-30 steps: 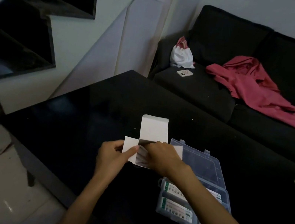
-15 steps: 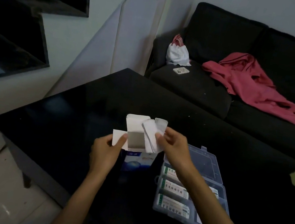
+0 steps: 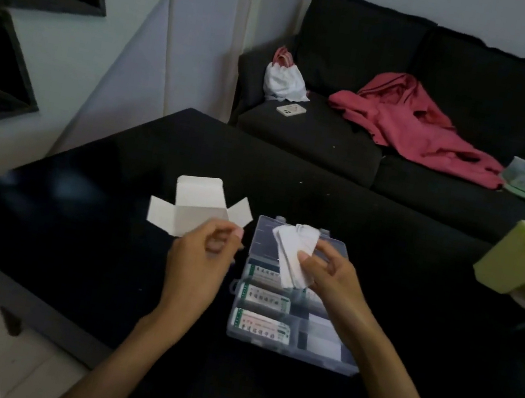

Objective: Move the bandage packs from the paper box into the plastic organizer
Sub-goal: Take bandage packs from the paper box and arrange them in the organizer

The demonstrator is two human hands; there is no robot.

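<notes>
The white paper bandage packs (image 3: 293,256), a fanned handful of flat strips, sit pinched between the thumb and curled fingers of the right hand (image 3: 328,276), held above the far half of the clear plastic organizer (image 3: 291,349). The organizer lies open on the black glossy table (image 3: 91,239), its lid flat behind it; printed green-and-white packets fill its left compartments, and pale items show in the right ones, too dim to make out. The left hand (image 3: 198,264) hovers just in front of the white paper box (image 3: 198,212), fingers loosely curled with fingertips near one another; whether it touches the box cannot be told. The box stands with its flaps spread, its lower body hidden behind that hand. Bare tabletop lies left of the box and beyond it toward the black sofa (image 3: 410,95). A pale yellow lidded container (image 3: 518,259) stands near the table's right edge. Both forearms are cut off at the bottom edge.
</notes>
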